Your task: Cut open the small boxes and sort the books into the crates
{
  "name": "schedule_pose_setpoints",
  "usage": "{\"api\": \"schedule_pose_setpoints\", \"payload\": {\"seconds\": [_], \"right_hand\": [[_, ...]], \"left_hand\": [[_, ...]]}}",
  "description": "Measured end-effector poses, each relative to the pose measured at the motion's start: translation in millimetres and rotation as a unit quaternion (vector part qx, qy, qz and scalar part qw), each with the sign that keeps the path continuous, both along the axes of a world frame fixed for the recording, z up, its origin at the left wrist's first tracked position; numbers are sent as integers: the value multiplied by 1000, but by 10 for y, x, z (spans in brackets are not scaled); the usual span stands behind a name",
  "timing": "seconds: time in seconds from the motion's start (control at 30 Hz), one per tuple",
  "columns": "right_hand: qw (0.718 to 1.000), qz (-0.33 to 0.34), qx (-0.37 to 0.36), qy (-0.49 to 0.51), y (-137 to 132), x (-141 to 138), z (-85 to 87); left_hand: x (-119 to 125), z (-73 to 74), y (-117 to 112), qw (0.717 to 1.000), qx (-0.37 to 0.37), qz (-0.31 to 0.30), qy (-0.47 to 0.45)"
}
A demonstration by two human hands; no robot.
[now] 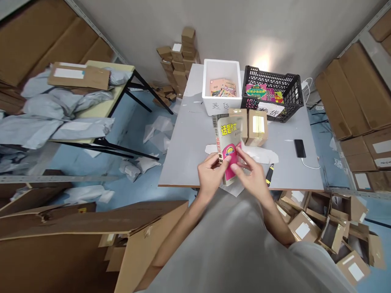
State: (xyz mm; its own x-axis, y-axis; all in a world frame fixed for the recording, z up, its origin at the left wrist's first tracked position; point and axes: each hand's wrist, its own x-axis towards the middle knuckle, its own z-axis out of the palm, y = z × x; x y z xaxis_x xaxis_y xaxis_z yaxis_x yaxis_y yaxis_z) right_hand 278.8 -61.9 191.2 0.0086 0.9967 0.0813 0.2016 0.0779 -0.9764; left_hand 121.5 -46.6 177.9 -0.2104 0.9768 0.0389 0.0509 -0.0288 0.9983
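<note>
I hold a thick book [228, 142] with a yellow, green and pink cover upright over the near edge of the grey table [189, 138]. My left hand [210, 173] grips its spine side low down. My right hand [252, 173] closes on its lower right edge, fingers across the cover. Under the book lies a torn white plastic mailer [262, 154]. Just behind the book stand two small cardboard boxes [256, 128].
A white foam box [220, 87] and a black plastic crate [271, 91], both with books inside, stand at the table's far end. A black phone [299, 147] on a cable lies at the right. Cardboard boxes fill the floor at right and left.
</note>
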Motion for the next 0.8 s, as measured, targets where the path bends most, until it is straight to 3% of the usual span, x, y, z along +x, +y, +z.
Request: {"api": "schedule_pose_setpoints", "payload": {"seconds": [0.17, 0.27, 0.33, 0.4, 0.47, 0.53, 0.63, 0.8], "right_hand": [[997, -57, 26, 38, 97, -243, -3], [987, -85, 18, 137, 288, -161, -21], [976, -75, -13, 202, 374, -57, -6], [965, -57, -53, 252, 400, 44, 24], [957, -43, -82, 275, 383, 120, 52], [956, -35, -95, 276, 358, 165, 58], [959, -32, -104, 263, 348, 190, 10], [964, -26, -101, 245, 343, 202, -143]], "left_hand": [[40, 18, -130, 972, 163, -37, 166], [-113, 3, -47, 956, 193, -72, 209], [-286, -30, 68, 971, 148, -39, 185], [-474, -78, 189, 994, 55, -21, 97], [-630, -124, 274, 995, -48, -81, -38], [-719, -151, 307, 967, -120, -161, -157], [-732, -149, 288, 942, -159, -186, -229], [-674, -142, 251, 951, -162, -150, -219]]}}
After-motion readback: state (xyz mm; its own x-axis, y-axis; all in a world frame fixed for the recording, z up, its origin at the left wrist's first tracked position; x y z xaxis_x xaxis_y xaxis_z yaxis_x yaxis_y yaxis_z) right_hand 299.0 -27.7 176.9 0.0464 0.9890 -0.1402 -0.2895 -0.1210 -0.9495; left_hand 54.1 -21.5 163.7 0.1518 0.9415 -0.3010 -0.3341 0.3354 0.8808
